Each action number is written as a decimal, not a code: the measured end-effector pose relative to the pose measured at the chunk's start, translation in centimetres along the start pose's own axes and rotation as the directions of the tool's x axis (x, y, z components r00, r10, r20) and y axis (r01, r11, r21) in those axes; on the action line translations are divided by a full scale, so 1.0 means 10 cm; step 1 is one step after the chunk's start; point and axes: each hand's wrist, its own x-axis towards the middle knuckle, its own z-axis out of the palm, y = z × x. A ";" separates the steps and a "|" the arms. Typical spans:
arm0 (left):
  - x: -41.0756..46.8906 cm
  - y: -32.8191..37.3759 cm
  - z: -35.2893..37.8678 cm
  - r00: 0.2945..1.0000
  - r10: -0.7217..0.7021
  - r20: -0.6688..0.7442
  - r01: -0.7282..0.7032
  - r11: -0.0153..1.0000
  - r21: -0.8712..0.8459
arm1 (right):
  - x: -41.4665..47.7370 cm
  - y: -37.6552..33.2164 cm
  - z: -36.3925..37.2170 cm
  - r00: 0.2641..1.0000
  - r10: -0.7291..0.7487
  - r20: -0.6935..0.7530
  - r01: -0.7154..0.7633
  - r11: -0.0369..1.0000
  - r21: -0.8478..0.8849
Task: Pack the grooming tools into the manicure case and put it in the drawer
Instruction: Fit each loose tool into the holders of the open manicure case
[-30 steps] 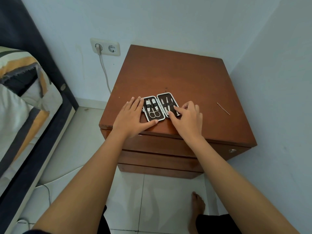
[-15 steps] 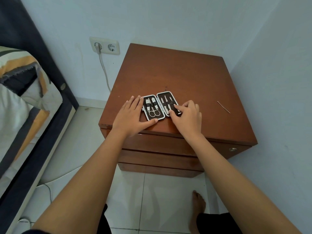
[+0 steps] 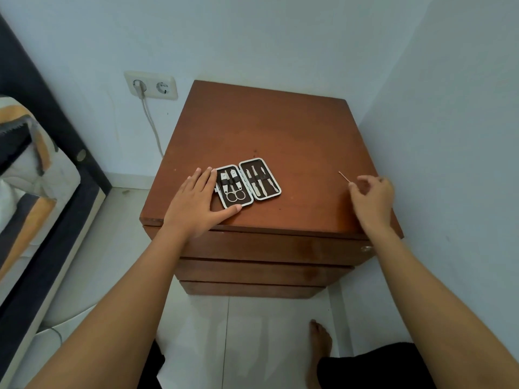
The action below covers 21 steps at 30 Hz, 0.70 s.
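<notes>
The manicure case (image 3: 248, 182) lies open flat on the brown nightstand (image 3: 269, 130), near its front edge. Scissors and clippers sit in its left half, slim metal tools in its right half. My left hand (image 3: 196, 203) rests flat on the nightstand with fingers against the case's left edge and thumb at its front corner. A thin metal tool (image 3: 343, 176) lies loose on the right part of the top. My right hand (image 3: 370, 197) hovers just beside it, thumb and forefinger apart, close to its near end, holding nothing.
The nightstand stands in a corner, walls behind and to the right. Its top drawer (image 3: 275, 248) is closed, with a small knob (image 3: 366, 249) at the right. A bed (image 3: 31, 178) is to the left, a wall socket (image 3: 151, 85) with a cable behind.
My right hand left the right half of the case and moved right to the loose thin tool. The left hand stays at the case.
</notes>
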 end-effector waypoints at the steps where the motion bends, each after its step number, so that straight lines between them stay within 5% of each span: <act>1: 0.00 0.00 0.00 1.000 -0.002 -0.001 0.002 1.000 0.004 | 0.04 0.05 -0.02 1.000 0.011 0.017 -0.011 1.000 -0.013; 11: -0.01 0.02 -0.02 1.000 -0.010 -0.001 0.010 1.000 -0.021 | 0.24 0.02 0.07 0.986 0.099 0.137 -0.089 0.993 -0.081; 21: -0.03 0.01 -0.03 1.000 -0.006 -0.005 0.006 1.000 -0.025 | -0.46 -0.77 0.48 0.923 -0.310 0.230 0.255 0.937 0.239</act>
